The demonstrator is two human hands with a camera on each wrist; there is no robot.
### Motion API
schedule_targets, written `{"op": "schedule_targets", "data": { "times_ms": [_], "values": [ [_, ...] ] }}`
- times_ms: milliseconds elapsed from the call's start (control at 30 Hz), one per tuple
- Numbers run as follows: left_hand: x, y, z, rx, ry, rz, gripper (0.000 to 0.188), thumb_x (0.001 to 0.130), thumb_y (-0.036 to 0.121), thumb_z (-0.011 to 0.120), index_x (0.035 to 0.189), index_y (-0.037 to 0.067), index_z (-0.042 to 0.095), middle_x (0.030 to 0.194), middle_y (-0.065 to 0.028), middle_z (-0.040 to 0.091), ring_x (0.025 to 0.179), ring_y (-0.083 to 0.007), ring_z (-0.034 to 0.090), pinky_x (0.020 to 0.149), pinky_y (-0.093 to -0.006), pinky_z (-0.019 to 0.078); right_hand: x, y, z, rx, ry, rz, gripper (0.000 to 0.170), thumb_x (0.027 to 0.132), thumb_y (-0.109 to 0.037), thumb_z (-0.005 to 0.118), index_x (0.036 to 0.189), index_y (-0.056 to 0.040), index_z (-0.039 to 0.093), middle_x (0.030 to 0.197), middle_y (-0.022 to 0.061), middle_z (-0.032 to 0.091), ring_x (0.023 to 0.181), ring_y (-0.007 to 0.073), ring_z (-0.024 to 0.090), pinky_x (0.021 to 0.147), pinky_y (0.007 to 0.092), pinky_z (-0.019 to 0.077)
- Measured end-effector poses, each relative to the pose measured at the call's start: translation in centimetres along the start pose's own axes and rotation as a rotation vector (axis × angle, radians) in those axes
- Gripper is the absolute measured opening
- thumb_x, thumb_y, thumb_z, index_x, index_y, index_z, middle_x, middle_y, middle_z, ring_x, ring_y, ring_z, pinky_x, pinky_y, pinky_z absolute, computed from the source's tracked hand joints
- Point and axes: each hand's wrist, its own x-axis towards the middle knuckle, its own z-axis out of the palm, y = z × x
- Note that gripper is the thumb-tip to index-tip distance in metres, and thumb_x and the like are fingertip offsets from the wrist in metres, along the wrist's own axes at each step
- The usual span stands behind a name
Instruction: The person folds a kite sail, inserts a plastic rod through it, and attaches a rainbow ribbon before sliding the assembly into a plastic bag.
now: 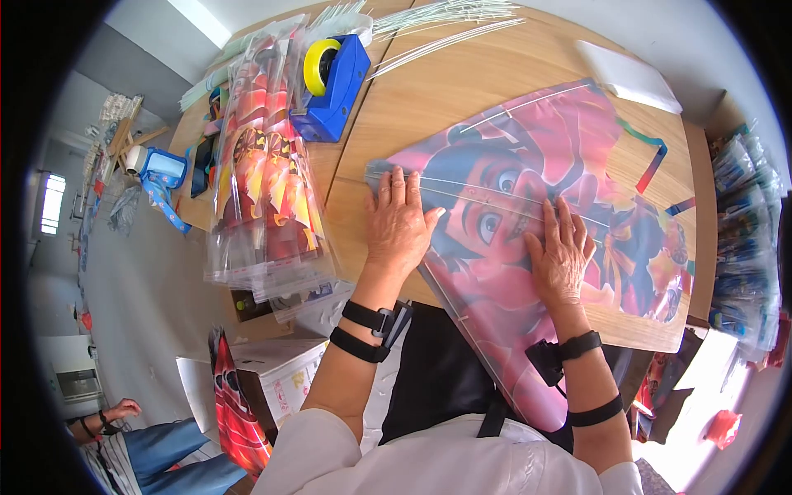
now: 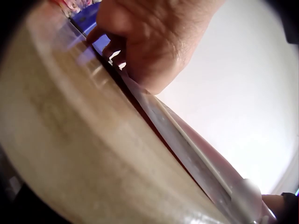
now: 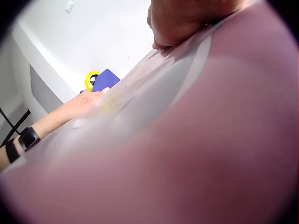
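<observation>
A kite (image 1: pixel 495 181) printed with a big-eyed cartoon face lies across the wooden table, its back side with thin white rods (image 1: pixel 487 196) facing up. My left hand (image 1: pixel 398 224) rests on its narrow left end, fingers straight and together over the rods. Near the kite's middle, my right hand (image 1: pixel 562 262) lies on the printed face, fingers stretched forward. One pink corner of the kite hangs over the near table edge toward my lap. In the right wrist view the pink sheet (image 3: pixel 224 121) fills most of the picture.
Left of the kite stand a blue tape dispenser (image 1: pixel 338 99) with yellow tape and a pile of plastic-bagged kites (image 1: pixel 264 173). Thin rods (image 1: pixel 450 15) and a white slab (image 1: pixel 629 76) lie at the back. Bagged goods (image 1: pixel 742 239) hang at right. Another person's hand (image 1: pixel 124 409) shows at lower left.
</observation>
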Motion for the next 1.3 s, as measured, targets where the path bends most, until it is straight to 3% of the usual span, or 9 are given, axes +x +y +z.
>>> {"op": "schedule_targets", "data": {
  "times_ms": [400, 733, 1300],
  "values": [
    [2.3, -0.9, -0.1, -0.014, -0.132, 0.004, 0.069, 0.096, 0.047, 0.049, 0.147, 0.003, 0.034, 0.154, -0.0162, 0.03, 0.143, -0.0293, 0.028, 0.114, -0.055, 0.0218, 0.0, 0.1, -0.1, -0.01, -0.031, -0.027, 0.06, 0.092, -0.04, 0.055, 0.143, -0.0108, 0.042, 0.152, 0.0107, 0.037, 0.138, 0.0289, 0.033, 0.109, 0.0511, 0.0181],
    [3.6, -1.6, 1.3, -0.012, -0.127, 0.023, 0.07, 0.097, 0.049, 0.045, 0.15, 0.007, 0.029, 0.156, -0.0151, 0.026, 0.144, -0.0276, 0.025, 0.115, -0.0553, 0.0196, 0.2, -0.1, -0.2, -0.004, -0.028, -0.014, 0.061, 0.092, -0.04, 0.055, 0.144, -0.0105, 0.041, 0.151, 0.0113, 0.036, 0.14, 0.0276, 0.031, 0.112, 0.0499, 0.0161],
    [7.2, -1.0, 0.7, -0.061, -0.299, -0.011, 0.078, 0.096, 0.059, 0.037, 0.152, 0.008, 0.021, 0.159, -0.0141, 0.018, 0.148, -0.0255, 0.016, 0.117, -0.0538, 0.0145, 0.4, 0.0, 0.1, 0.002, -0.054, 0.017, 0.065, 0.093, -0.044, 0.052, 0.147, -0.0106, 0.036, 0.153, 0.0119, 0.033, 0.143, 0.0284, 0.027, 0.117, 0.0486, 0.0113]
  ]
}}
